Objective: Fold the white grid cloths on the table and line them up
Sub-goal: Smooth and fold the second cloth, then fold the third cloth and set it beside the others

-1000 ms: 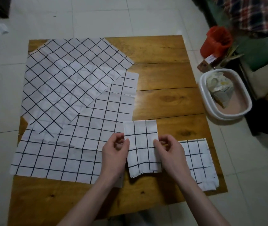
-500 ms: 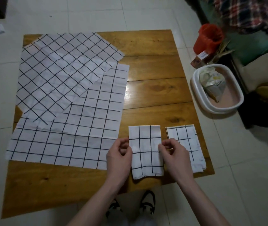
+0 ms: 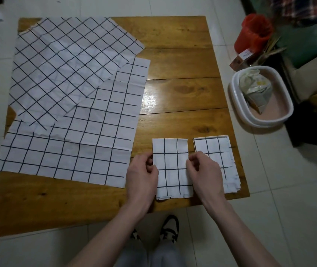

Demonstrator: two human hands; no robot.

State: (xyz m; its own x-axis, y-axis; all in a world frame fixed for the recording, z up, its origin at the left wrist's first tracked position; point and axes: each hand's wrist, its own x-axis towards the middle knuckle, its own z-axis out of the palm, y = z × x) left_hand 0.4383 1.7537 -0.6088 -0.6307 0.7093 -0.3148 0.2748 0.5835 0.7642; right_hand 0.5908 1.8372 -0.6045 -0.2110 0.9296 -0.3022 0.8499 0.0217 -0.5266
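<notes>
Head view: both hands [image 3: 143,178] [image 3: 205,174] pinch folded cloth [image 3: 171,166], right covering neighbouring cloth [image 3: 216,149].

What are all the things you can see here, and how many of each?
Folded white grid cloths: 2, white with black lines, side by side at the table's near right edge; one between the hands, one to its right.
Unfolded white grid cloths: 2, white with black lines, table's left side; the far one overlaps the near one.
Square wooden table: 1, brown, centre.
Oval white plastic tub: 1, floor to the right, crumpled bag inside.
Red-orange bucket: 1, floor, far right.
Small brown box: 1, beside the bucket.
Black-and-white shoes: 2, floor below the table.
Left hand: 1, pinching the cloth's left edge.
Right hand: 1, pinching its right edge.
</notes>
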